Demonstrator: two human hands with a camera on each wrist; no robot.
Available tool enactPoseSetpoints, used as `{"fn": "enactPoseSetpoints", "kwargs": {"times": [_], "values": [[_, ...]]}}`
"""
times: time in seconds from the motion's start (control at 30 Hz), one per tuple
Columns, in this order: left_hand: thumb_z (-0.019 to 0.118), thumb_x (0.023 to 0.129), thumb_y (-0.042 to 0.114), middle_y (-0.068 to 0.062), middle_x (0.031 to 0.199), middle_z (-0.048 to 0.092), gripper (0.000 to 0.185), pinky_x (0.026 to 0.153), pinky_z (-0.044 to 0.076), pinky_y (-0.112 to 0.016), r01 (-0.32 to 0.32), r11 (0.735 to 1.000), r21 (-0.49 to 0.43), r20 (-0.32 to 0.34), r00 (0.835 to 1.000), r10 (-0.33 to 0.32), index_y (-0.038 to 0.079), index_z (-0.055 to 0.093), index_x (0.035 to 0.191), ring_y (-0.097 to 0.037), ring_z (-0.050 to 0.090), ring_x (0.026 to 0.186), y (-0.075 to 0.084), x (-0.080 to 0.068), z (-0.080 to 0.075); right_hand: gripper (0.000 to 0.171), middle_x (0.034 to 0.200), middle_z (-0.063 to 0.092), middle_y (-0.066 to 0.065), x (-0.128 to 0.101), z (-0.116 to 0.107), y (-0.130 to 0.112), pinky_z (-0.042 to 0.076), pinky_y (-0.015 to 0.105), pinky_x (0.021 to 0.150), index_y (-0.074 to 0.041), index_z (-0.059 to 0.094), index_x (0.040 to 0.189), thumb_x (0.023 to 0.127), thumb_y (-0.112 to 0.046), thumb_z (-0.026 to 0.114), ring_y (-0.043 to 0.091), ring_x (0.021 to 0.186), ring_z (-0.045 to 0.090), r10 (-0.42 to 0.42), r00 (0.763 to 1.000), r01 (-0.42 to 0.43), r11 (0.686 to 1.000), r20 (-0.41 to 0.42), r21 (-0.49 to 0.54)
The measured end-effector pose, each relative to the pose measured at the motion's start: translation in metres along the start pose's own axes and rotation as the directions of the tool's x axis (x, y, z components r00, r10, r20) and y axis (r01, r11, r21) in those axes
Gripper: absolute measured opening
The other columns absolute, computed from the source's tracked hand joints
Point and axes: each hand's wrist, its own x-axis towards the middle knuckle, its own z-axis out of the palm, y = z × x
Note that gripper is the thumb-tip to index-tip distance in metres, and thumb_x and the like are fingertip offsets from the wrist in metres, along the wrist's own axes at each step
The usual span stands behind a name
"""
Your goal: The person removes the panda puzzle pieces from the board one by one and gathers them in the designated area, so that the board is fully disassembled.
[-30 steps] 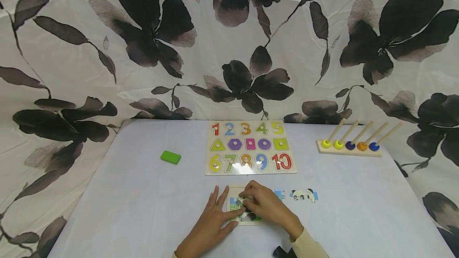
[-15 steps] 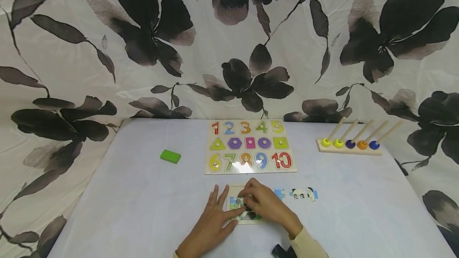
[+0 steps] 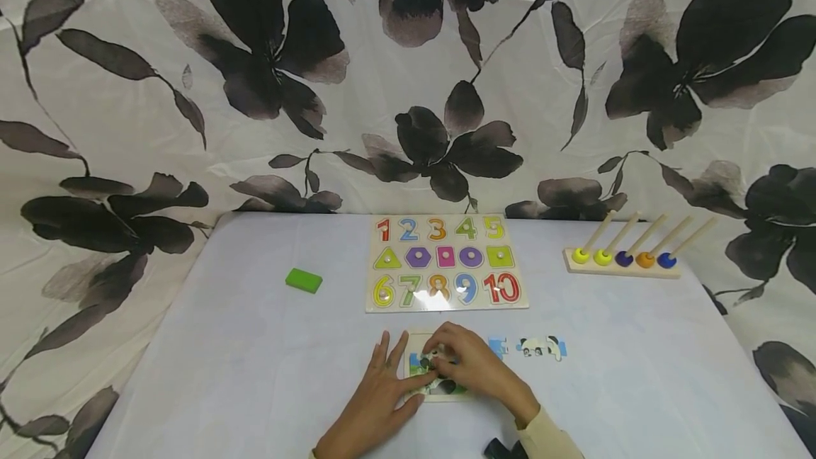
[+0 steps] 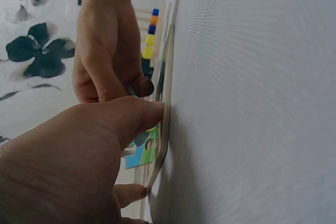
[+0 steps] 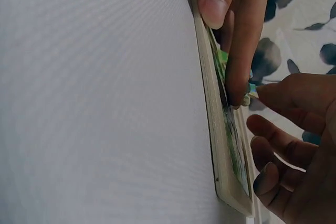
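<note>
A small wooden jigsaw board (image 3: 440,399) with a panda picture lies at the front middle of the table in the head view. My left hand (image 3: 377,399) rests on its left side with fingers spread, index fingertip and thumb near the picture. Over the board's upper right, my right hand (image 3: 477,365) pinches a small puzzle piece (image 5: 252,88) between thumb and index finger, beside the left index fingertip. The right hand covers part of the picture. To its right lie a blue puzzle piece (image 3: 499,347), a panda-face piece (image 3: 530,348) and a black, white and blue piece (image 3: 556,348).
Behind the jigsaw lies a number and shape board (image 3: 457,273). A green block (image 3: 303,280) is at the left, and a peg stand (image 3: 621,269) with coloured beads stands at the back right. Near the right sleeve sits a black object (image 3: 503,449).
The right fingers have shifted slightly over the board, and a little more of the piece shows beneath them. The left hand and the loose pieces stay in place.
</note>
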Motion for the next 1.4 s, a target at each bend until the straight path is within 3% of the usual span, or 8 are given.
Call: {"fn": "enactPoseSetpoints", "kwargs": {"times": [0.27, 0.57, 0.93, 1.2, 1.4], "values": [[0.058, 0.093, 0.036, -0.022, 0.156, 0.020, 0.035, 0.112, 0.014, -0.064, 0.012, 1.000, -0.025, 0.015, 1.000, -0.011, 0.037, 0.061, 0.128, -0.053, 0.005, 0.140, 0.000, -0.005, 0.003, 0.023, 0.084, 0.066, -0.010, -0.005, 0.004, 0.003, 0.046, 0.025, 0.074, -0.017, 0.070, 0.104, 0.084, -0.006, 0.071, 0.005, 0.080, 0.055, -0.045, 0.998, 0.043, 0.998, 0.048, 0.043], [0.057, 0.094, 0.037, -0.022, 0.157, 0.018, 0.035, 0.111, 0.013, -0.064, 0.032, 0.999, -0.039, 0.046, 0.998, -0.030, 0.040, 0.059, 0.129, -0.054, 0.003, 0.140, 0.001, -0.005, 0.003, 0.024, 0.081, 0.064, -0.009, -0.006, 0.005, 0.004, 0.048, 0.023, 0.071, -0.018, 0.068, 0.104, 0.086, -0.003, 0.068, 0.001, 0.073, 0.053, -0.063, 0.996, 0.056, 0.993, 0.067, 0.100], [0.057, 0.095, 0.037, -0.021, 0.158, 0.017, 0.036, 0.112, 0.014, -0.064, 0.023, 0.999, -0.042, 0.038, 0.999, -0.022, 0.041, 0.058, 0.130, -0.052, 0.002, 0.141, 0.002, -0.003, 0.002, 0.022, 0.083, 0.062, -0.009, -0.003, 0.006, 0.007, 0.049, 0.021, 0.063, -0.015, 0.070, 0.107, 0.088, -0.004, 0.065, 0.002, 0.070, 0.053, -0.034, 0.998, 0.039, 0.993, -0.045, 0.114], [0.057, 0.093, 0.038, -0.020, 0.158, 0.016, 0.038, 0.111, 0.013, -0.065, 0.059, 0.997, -0.056, 0.076, 0.996, -0.054, 0.044, 0.056, 0.131, -0.051, 0.000, 0.142, 0.003, 0.000, -0.002, 0.020, 0.087, 0.066, -0.007, -0.014, -0.019, 0.007, 0.048, 0.022, 0.063, -0.015, 0.071, 0.108, 0.089, -0.009, 0.067, 0.005, 0.070, 0.052, 0.063, 0.985, -0.041, 0.990, -0.161, 0.134], [0.057, 0.093, 0.038, -0.020, 0.158, 0.015, 0.038, 0.112, 0.012, -0.064, 0.061, 0.997, -0.055, 0.056, 0.997, -0.058, 0.045, 0.055, 0.131, -0.051, 0.000, 0.142, 0.002, 0.001, -0.001, 0.020, 0.088, 0.067, -0.007, -0.034, -0.043, 0.012, 0.049, 0.022, 0.065, -0.014, 0.071, 0.108, 0.088, -0.012, 0.068, 0.006, 0.073, 0.055, 0.120, 0.969, -0.091, 0.986, -0.216, 0.143]]}}
